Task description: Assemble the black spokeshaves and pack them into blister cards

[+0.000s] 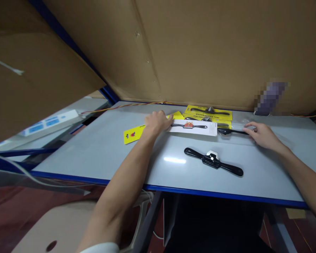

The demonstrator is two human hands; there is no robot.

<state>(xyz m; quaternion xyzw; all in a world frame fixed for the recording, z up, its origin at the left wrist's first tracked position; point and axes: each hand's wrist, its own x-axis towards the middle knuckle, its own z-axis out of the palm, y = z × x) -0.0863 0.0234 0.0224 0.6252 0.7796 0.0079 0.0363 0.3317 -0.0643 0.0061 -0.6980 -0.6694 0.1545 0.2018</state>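
Observation:
My left hand (158,121) is closed on the left end of a white printed card (209,130), which bears a picture of a spokeshave. Beside that hand, a yellow backing card (133,135) lies on the tabletop. At the right, the fingers of my right hand (263,135) pinch the handle end of a black spokeshave (225,131), partly hidden by the white card. Clear plastic (235,140) surrounds this tool. Nearer to me lies a loose black spokeshave (211,161), its white hexagonal piece facing the back.
Behind the cards are yellow-carded spokeshave packs (210,111). A pixelated purple object (270,98) stands against the cardboard wall (213,52). The grey table (100,140) has a blue edge; a white power strip (51,123) sits left and a stool (60,225) below.

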